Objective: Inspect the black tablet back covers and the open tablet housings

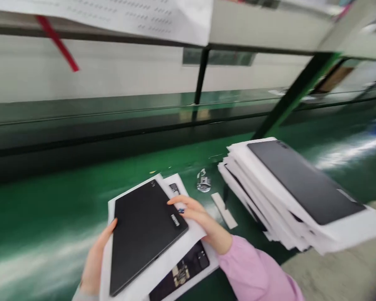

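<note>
A black tablet (144,234) lies back side up on a sheet of white paper (172,255), with a small camera at its top corner and pale lettering near its right edge. My left hand (98,259) grips the left edge, thumb on top and the other fingers hidden beneath. On the right edge, my right hand (200,217) holds the tablet and paper, fingertips on the black surface. Beneath them sits another dark panel (188,267) with a camera block and a gold-coloured pattern, partly covered by the paper.
To the right, a tall stack of white sheets (278,209) interleaved with dark panels carries a dark grey tablet panel (303,179) on top. A pale strip (224,210) and a small clear, shiny object (203,182) lie on the green bench (65,200). A green post (297,98) rises behind.
</note>
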Demonstrator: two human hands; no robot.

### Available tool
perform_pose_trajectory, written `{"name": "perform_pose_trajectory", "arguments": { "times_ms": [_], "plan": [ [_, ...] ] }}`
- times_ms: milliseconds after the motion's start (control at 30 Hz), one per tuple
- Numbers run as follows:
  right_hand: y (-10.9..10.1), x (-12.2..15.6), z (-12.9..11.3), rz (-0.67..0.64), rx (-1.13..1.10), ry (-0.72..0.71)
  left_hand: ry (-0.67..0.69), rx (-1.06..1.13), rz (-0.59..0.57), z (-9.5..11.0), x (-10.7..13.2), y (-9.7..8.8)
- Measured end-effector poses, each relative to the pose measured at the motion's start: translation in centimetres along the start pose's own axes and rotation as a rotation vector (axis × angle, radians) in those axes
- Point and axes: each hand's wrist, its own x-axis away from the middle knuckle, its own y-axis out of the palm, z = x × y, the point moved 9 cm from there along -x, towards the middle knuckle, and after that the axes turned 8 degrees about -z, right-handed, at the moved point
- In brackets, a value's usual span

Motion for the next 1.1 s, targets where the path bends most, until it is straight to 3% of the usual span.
{"name": "perform_pose_trajectory", "arguments": {
  "times_ms": [100,267,500,767,933,1100],
  "plan": [
    [0.5,0.2,-0.1,-0.031,-0.004,-0.001,-0.051,0.03,0.106,0.1,0.4,-0.4],
    [0.8,0.6,-0.6,-0.01,0.098,0.011,-0.076,0.072,-0.001,-0.2,0.0,1.7],
    [-0.2,0.1,0.7,0.065,0.092,0.092,-0.016,0.112,-0.072,0.3,-0.4,0.8],
    [-0.7,-0.2,3.4,0.049,0.016,0.2,0.299,-0.044,-0.259,2.1,1.6,3.2],
    [0.5,-0.3,3.7,-0.078,-0.045,0.203,0.559,-0.432,-0.308,2.4,3.9,6.3],
    [2.1,-0.1,3.1,-0.204,0.022,0.217,0.605,-0.611,-0.374,1.7,5.6,9.1]
  ]
}}
